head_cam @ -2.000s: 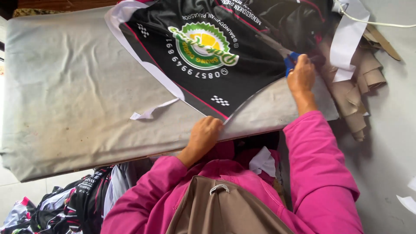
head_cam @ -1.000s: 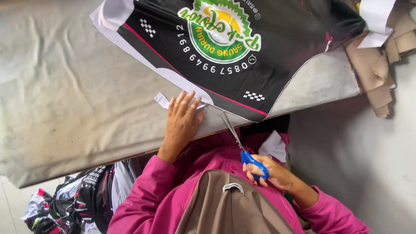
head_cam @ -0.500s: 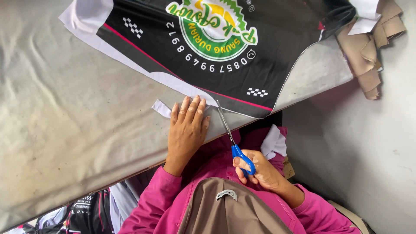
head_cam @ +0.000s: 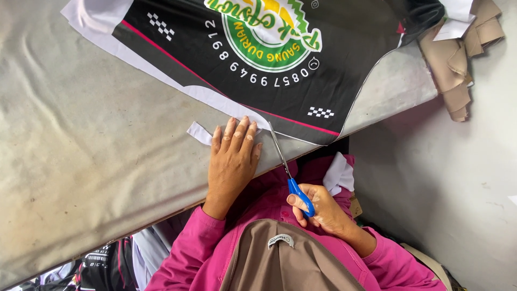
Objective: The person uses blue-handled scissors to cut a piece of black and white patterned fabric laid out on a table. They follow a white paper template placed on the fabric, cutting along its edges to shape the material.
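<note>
A black printed fabric panel [head_cam: 280, 48] with a green and yellow round emblem, a red stripe and a white border lies on the grey covered table [head_cam: 81, 161]. My left hand [head_cam: 234, 153] presses flat on the white border near the table's front edge, fingers apart. My right hand [head_cam: 320, 207] grips the blue handles of a pair of scissors [head_cam: 285, 167]. The blades point up at the white border just right of my left fingers. A loose white fabric strip [head_cam: 199, 132] sticks out left of my left hand.
Folded tan cloth pieces [head_cam: 458, 64] hang at the table's far right end. A pale floor [head_cam: 447, 178] lies right of the table. Dark printed garments [head_cam: 107, 264] are heaped below the table's front edge. My sleeves are pink.
My right hand came from the far right of the panel back to my body with the scissors. My left hand moved onto the white border and the blades now reach it.
</note>
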